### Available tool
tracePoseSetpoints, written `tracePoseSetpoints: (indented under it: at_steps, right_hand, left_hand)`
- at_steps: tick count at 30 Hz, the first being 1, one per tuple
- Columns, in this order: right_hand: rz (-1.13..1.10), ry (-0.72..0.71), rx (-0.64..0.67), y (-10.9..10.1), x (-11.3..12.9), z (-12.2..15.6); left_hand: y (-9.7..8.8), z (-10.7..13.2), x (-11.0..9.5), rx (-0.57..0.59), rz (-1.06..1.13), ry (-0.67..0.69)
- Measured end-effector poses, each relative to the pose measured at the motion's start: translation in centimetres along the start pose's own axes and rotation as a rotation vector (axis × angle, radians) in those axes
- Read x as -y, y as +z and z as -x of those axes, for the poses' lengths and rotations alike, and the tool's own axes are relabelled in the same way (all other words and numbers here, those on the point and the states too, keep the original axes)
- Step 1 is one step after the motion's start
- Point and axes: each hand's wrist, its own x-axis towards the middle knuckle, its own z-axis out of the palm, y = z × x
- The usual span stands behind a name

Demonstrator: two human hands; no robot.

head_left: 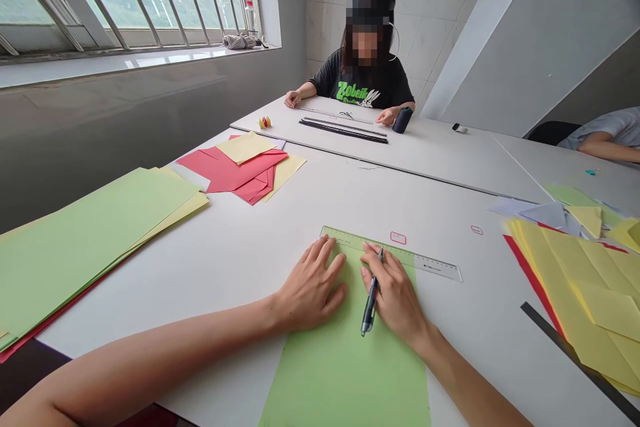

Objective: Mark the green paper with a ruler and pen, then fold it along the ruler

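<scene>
A sheet of green paper (345,380) lies on the white table in front of me. Across its far end rests a clear plastic ruler (440,267), sticking out past the sheet on the right. My left hand (315,280) is flat on the paper with fingers apart, its fingertips at the ruler's left part. In my right hand (395,287) a dark pen (370,307) sits between the fingers, its push-button end pointing back toward me. The fingertips of this hand touch down near the ruler's middle; the pen's writing tip is hard to make out.
Stacked green sheets (100,220) lie left, with red and yellow paper (240,170) beyond. Folded yellow sheets (595,287) and a black strip (575,353) are at right. Across the table sits a person (370,73) near black strips (345,131). Another person's arm (610,145) shows far right.
</scene>
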Motion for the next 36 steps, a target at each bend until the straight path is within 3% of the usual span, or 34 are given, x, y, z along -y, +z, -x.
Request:
tracePoseSetpoints:
  at_steps: [9,36]
  right_hand:
    - [0.104,-0.035,-0.099,0.21,0.07,0.42]
    - [0.139,-0.036,-0.112,0.34,0.08,0.46]
  left_hand:
    - [-0.21,-0.11,-0.01,0.013,-0.026,-0.003]
    - [-0.17,-0.13,0.03,0.03,-0.035,-0.01]
